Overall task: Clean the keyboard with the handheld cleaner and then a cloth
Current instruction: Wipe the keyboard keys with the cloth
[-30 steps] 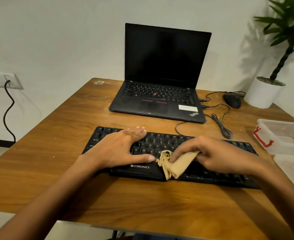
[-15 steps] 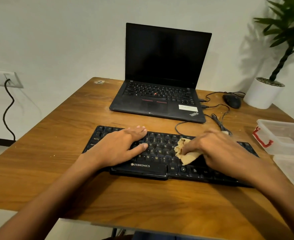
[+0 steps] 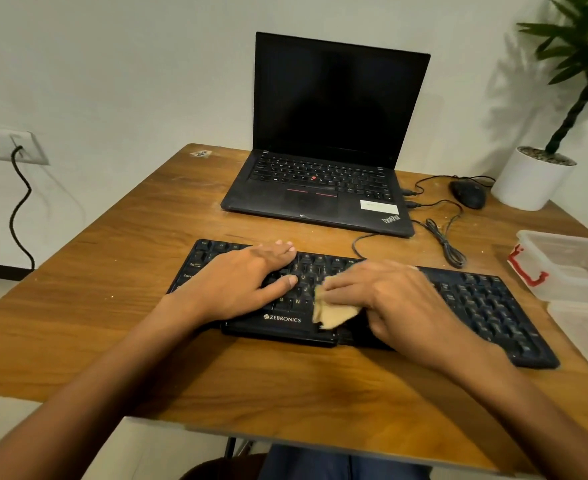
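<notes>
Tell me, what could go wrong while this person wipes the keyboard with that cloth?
1. The bunched cloth held in the right hand could snag a key edge on the keyboard and pry a cap loose.
2. A cable seems to run from the keyboard toward the laptop; if connected, rubbing may send stray keystrokes.
3. Only the left hand steadies the keyboard; a hard stroke could slide it on the table.

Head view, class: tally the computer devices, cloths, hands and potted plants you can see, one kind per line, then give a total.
Computer devices: 3 (laptop, keyboard, mouse)
Cloths: 1 (cloth)
Hands: 2 (left hand, right hand)
Potted plants: 1 (potted plant)
Total: 7
</notes>
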A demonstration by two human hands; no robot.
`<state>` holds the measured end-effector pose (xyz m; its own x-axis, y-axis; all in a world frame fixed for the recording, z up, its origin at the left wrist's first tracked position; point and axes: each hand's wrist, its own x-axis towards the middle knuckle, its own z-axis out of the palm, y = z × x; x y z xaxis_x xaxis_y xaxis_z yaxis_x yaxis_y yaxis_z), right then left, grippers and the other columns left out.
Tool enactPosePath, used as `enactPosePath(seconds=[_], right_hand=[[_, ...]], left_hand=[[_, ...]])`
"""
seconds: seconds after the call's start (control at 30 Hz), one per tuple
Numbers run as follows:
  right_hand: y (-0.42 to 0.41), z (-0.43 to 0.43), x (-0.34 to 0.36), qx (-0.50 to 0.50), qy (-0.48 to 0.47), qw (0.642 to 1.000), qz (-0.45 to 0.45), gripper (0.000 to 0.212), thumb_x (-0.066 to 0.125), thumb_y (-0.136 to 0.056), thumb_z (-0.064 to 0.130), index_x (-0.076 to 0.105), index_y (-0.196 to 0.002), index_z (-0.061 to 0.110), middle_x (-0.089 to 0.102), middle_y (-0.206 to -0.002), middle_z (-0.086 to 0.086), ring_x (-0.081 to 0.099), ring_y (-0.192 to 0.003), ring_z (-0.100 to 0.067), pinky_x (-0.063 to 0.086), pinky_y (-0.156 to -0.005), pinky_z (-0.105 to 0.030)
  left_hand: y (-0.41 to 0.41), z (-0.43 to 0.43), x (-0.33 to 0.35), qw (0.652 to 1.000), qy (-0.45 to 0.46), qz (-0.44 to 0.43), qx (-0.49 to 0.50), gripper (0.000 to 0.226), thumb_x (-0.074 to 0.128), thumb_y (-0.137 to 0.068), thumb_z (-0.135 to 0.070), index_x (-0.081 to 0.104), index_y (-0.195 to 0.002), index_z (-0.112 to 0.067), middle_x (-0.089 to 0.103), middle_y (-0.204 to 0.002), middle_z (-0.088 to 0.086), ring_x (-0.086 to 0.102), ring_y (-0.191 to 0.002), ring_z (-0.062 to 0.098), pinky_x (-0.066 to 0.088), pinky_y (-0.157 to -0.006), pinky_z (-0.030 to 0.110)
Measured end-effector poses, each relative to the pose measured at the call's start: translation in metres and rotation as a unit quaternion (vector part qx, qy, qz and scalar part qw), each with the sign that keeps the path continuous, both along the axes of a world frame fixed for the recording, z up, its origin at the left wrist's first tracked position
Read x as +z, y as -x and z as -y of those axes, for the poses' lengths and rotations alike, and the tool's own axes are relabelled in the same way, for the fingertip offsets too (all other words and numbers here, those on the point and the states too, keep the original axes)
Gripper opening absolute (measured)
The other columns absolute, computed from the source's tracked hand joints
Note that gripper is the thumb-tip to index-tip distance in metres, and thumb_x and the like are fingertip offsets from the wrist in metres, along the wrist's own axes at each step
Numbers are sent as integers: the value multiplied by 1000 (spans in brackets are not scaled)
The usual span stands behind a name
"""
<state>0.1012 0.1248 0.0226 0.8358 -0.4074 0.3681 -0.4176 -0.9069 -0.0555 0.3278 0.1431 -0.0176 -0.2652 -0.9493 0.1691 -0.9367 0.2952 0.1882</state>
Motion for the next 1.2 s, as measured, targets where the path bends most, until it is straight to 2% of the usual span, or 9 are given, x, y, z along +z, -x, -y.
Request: enactPosePath(seconds=[0.1,0.2,0.33,0.47,0.63,0.8,0.97,1.1,1.2], right_hand=[[-8,-11,-17,66,-4,998,-15,32,63,-73,5,72,-99,22,71,-103,6,65,-99,-13,54,-81,-35],[25,-2,-22,40,-24,999,-3,37,48,-77,12,71,-101,27,70,-106,10,64,-102,-10,56,-78,-39],[52,6,-17,10,-68,998,14,49,67,-64,-10,73,-95,28,70,-104,13,62,-102,-4,55,-83,-43],[47,10,-9,-57,-64,993,79,54,63,-62,-19,73,-96,21,72,-101,5,60,-99,-7,56,-80,-46],[31,-6,-19,5,-25,1000,4,45,47,-70,-1,73,-99,22,71,-105,7,64,-101,-13,52,-82,-37],[73,11,5,-90,-203,975,-23,53,51,-72,-15,74,-86,30,65,-99,21,60,-98,0,50,-90,-37],[31,16,-4,-154,-174,969,85,58,43,-84,-11,51,-125,29,47,-127,16,40,-120,-2,32,-98,-12],[17,-15,-28,-74,-113,991,20,56,30,-81,-2,58,-125,18,57,-129,3,49,-121,-9,31,-105,-23],[35,-17,-17,15,-240,971,6,57,39,-78,-8,64,-115,27,59,-122,17,46,-119,7,32,-103,-13]], left_hand=[[0,-1,1,1000,4,-4,-2,74,14,-83,-63,27,-144,-23,26,-150,-7,20,-135,-1,15,-104,16],[0,-2,1,1000,1,-9,-3,77,12,-81,-65,27,-144,-23,26,-149,-8,20,-135,-1,15,-105,17],[1,-5,4,1000,-5,-10,0,76,12,-81,-65,27,-144,-24,25,-150,-8,20,-135,-1,18,-107,20],[15,-10,10,1000,-4,-12,17,59,29,-95,-52,26,-145,-21,18,-152,-6,17,-137,2,15,-106,18],[39,-15,6,999,-18,-34,7,59,32,-95,-47,21,-146,-19,14,-153,-6,11,-138,2,5,-104,12],[36,-16,6,999,-28,-38,14,60,33,-94,-49,22,-146,-21,16,-153,-8,12,-138,1,14,-109,20],[39,-16,6,999,-26,-32,24,57,31,-95,-46,22,-146,-20,16,-153,-7,12,-139,3,15,-110,22],[40,-14,3,999,-14,-34,24,51,29,-98,-39,23,-145,-19,19,-153,-5,13,-139,3,13,-109,19],[40,-14,2,999,-6,-33,30,49,27,-99,-36,25,-145,-19,20,-153,-4,15,-139,4,16,-109,21]])
